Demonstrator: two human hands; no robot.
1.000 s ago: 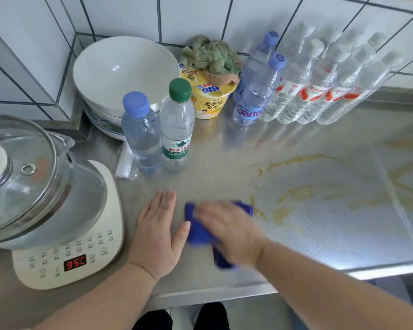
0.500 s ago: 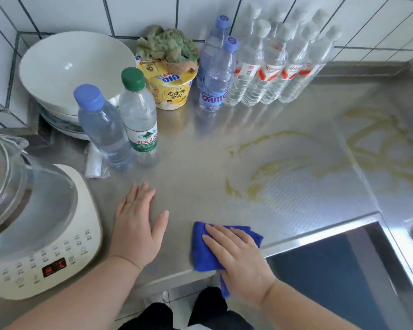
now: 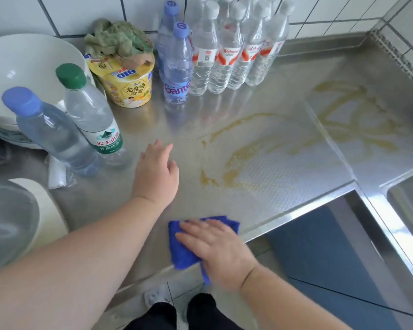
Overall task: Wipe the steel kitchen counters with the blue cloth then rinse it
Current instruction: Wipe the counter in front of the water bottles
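Single head view, looking steeply down, close over counter (image 3: pixel 260 191) corner

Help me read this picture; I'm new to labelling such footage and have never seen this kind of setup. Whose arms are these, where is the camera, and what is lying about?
There is no machine here. A person wears a wide-angle camera on the head, looking forward and down, so the two bare arms reaching in are their own.

The right hand lies flat, fingers straight, pressing a blue cloth onto the steel counter near its front edge. The left hand is open on or just above the steel and holds nothing.

Yellowish smears streak the counter to the right, not yet wiped. At the back stand clear water bottles, a yellow noodle cup with a green rag on top, and white bowls. Two more bottles, one with a green cap and one with a blue cap, stand nearer. A glass-lidded cooker is at the left.
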